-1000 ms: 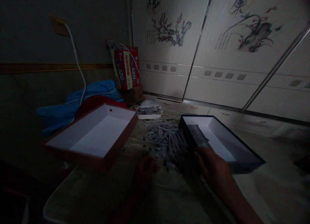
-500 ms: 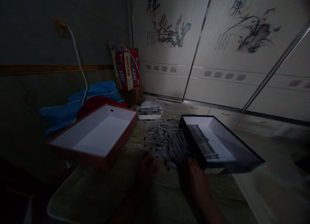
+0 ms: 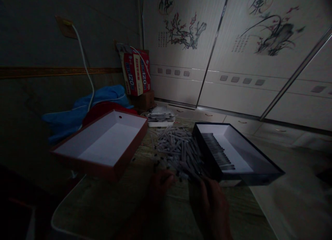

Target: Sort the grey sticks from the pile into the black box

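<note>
In the dim light, a heap of slim, pale, pen-like tubes (image 3: 178, 143) lies in the middle of the table. My right hand (image 3: 214, 202) is at the heap's near right edge, its fingers closed on a slim tube (image 3: 192, 173) that points up and left. My left hand (image 3: 160, 185) is at the near side of the heap, fingers curled with thumb against them; what they pinch, if anything, is too dark to make out. Small black pieces (image 3: 155, 160) are scattered beside the heap, near the left hand.
A dark-rimmed box (image 3: 240, 148) at the right holds a row of similar tubes (image 3: 218, 151). On the left sits a red-brown box (image 3: 103, 141) with a white inside. Behind the heap is a white tray (image 3: 160, 123) of more tubes. A white cable (image 3: 84, 60) hangs at the left wall.
My right hand has drawn back slightly toward me from the heap, with a slim tube now showing at its fingertips. My left hand has shifted slightly nearer me and right.
</note>
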A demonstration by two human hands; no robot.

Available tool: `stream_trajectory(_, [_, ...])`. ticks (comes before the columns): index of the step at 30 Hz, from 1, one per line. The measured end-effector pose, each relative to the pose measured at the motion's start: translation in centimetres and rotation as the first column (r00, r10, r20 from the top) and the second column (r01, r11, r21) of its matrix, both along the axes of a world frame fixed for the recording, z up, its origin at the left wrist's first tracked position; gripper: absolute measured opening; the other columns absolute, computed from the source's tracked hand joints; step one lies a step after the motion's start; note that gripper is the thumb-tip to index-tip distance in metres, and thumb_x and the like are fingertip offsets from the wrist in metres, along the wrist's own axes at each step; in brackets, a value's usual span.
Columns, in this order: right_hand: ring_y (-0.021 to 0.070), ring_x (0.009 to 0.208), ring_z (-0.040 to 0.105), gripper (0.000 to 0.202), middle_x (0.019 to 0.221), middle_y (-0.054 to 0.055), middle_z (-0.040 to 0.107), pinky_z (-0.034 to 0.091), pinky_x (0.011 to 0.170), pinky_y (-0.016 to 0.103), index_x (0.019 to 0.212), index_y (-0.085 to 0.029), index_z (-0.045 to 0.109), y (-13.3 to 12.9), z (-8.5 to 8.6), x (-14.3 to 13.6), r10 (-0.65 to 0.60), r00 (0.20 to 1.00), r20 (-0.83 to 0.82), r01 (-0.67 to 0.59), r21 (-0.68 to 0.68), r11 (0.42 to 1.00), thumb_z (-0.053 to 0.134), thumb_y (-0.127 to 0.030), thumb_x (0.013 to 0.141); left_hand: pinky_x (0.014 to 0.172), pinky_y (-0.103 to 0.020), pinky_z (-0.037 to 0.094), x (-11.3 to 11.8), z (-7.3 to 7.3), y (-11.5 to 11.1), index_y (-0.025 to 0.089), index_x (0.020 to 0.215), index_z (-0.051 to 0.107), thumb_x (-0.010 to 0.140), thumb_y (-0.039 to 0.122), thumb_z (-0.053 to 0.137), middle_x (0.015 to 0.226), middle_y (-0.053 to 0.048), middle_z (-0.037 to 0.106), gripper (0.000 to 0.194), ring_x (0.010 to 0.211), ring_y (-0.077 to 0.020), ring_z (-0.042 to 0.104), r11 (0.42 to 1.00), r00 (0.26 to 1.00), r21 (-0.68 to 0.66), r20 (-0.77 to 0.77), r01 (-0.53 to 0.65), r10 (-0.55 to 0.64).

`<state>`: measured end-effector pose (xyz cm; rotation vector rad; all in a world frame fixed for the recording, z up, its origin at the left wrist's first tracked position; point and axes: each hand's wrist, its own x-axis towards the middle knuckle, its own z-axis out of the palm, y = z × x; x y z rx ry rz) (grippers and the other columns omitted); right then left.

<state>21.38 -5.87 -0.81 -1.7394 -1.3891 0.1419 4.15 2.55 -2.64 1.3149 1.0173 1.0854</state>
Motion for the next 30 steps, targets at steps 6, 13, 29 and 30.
stream_trajectory(6, [0.0213, 0.092, 0.058, 0.027, 0.100, 0.008, 0.062, 0.044, 0.081, 0.032, 0.100, -0.020, 0.057, -0.1, -1.1, -1.3, 0.005, 0.978, -0.209, -0.012, -0.035, 0.999, 0.042, -0.039, 0.087, 0.057, -0.026, 0.046, 0.0, -0.1, -0.2, 0.015, 0.075, 0.068, 0.071, 0.025, 0.058, 0.063, -0.003, 0.068, 0.015, 0.058, -0.0159, 0.061, 1.000, 0.999, 0.014, -0.023, 0.024, -0.024])
stream_trajectory(13, [0.0188, 0.075, 0.061, 0.032, 0.085, 0.005, 0.066, 0.048, 0.063, 0.027, 0.093, -0.019, 0.059, 0.1, -0.4, -1.6, -0.013, 0.836, -0.549, 0.009, -0.010, 1.000, 0.050, -0.047, 0.081, 0.053, -0.026, 0.045, 0.1, 0.0, 0.0, 0.014, 0.072, 0.067, 0.070, 0.029, 0.059, 0.059, -0.003, 0.067, 0.017, 0.054, -0.0157, 0.059, 1.000, 1.000, -0.011, 0.005, -0.005, 0.005])
stream_trajectory(29, [0.0092, 0.044, 0.050, 0.030, 0.053, -0.003, 0.057, 0.034, 0.041, 0.017, 0.086, -0.017, 0.054, 0.6, -0.7, -4.0, 0.217, 0.606, -0.765, -0.328, 0.009, 0.945, 0.059, -0.045, 0.077, 0.060, -0.027, 0.046, -0.2, 1.3, -0.5, 0.014, 0.085, 0.069, 0.064, 0.028, 0.067, 0.068, -0.003, 0.070, 0.026, 0.062, -0.0174, 0.062, 0.989, 0.994, -0.108, 0.055, 0.099, -0.093])
stream_trajectory(30, [0.0094, 0.045, 0.050, 0.029, 0.054, -0.003, 0.058, 0.034, 0.042, 0.017, 0.087, -0.018, 0.054, 0.6, -0.7, -4.1, 0.235, 0.627, -0.743, -0.348, 0.003, 0.938, 0.057, -0.045, 0.079, 0.057, -0.026, 0.046, -0.3, 1.4, -0.5, 0.014, 0.084, 0.069, 0.062, 0.030, 0.068, 0.064, -0.002, 0.069, 0.028, 0.057, -0.0160, 0.060, 0.987, 0.992, -0.120, 0.084, 0.104, -0.095])
